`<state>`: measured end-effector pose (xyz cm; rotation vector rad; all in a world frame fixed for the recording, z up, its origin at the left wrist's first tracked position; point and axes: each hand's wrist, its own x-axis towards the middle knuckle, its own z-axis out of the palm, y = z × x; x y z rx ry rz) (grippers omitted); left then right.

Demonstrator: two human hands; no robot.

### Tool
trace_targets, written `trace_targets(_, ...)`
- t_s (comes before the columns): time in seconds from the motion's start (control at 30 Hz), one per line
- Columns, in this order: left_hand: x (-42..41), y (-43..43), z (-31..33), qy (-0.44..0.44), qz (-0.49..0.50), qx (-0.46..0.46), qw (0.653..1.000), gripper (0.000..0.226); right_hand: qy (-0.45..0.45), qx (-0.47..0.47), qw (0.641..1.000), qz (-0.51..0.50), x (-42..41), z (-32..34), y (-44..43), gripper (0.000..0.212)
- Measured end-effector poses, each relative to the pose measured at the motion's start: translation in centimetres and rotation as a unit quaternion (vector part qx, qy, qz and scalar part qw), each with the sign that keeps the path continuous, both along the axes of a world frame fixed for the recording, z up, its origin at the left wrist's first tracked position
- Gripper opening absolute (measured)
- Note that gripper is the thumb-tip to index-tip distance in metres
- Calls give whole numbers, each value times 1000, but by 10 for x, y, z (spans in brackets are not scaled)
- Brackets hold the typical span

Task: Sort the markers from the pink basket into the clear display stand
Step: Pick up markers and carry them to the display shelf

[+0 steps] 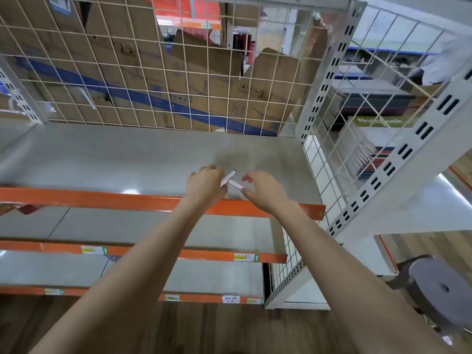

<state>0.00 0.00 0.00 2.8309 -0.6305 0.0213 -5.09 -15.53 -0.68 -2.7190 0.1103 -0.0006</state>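
Reaching over the top grey shelf (127, 154) of a store rack, a person's left hand (204, 186) grips a white marker (228, 178) with its dark tip pointing up and right. The right hand (265, 191) pinches a second white marker (236, 184) between thumb and finger; the two markers cross between the hands. Cardboard boxes (204, 80) stand behind the wire grid (153, 60).

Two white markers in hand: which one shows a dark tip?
The marker in the left hand: that marker angles up to the right and ends in a dark tip. The right hand's marker looks all white.
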Motion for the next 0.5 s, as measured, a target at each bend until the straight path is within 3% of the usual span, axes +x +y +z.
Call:
trace_targets(0.13, 9, -5, -17, 31, 15, 71, 997, 35, 66, -49, 996, -27, 13, -7, 0, 37)
trace_targets(0.3, 17, -12, -25, -5, 23, 65, 998, 27, 51, -94, 994, -38, 24, -10, 2, 23)
trace_targets(0.5, 17, -22, -22, 15, 24, 44, 999, 18, 52, -103, 993, -30, 30, -7, 9, 19)
